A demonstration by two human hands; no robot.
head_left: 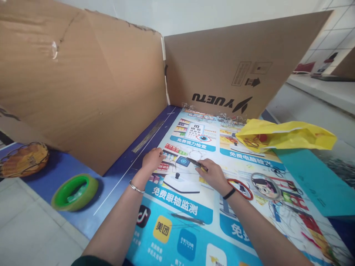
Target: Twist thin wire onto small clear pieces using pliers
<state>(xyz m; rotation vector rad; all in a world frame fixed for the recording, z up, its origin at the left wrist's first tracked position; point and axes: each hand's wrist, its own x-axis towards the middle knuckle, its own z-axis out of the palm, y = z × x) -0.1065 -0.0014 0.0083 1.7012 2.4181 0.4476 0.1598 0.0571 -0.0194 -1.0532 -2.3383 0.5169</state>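
My right hand (213, 175) is closed round narrow-tipped pliers (197, 163) with yellow on the handle, and their dark jaws point left. To the left, my left hand (153, 159) is closed with its fingertips pinched together; anything between them is too small to make out. Between the hands, a thin wire ring (196, 154) seems to lie on the printed poster (191, 184). A red ring (240, 189) rests on the poster beside my right wrist, and a pale round coil (265, 186) lies farther right.
Cardboard panels (105, 81) wall off the left and back. A green tape roll (74, 193) and a wicker basket (26, 159) lie left. A yellow bag (288, 136) and a teal sheet (313, 184) are right. Dark wire lengths (188, 218) lie in front; wire scraps line the back.
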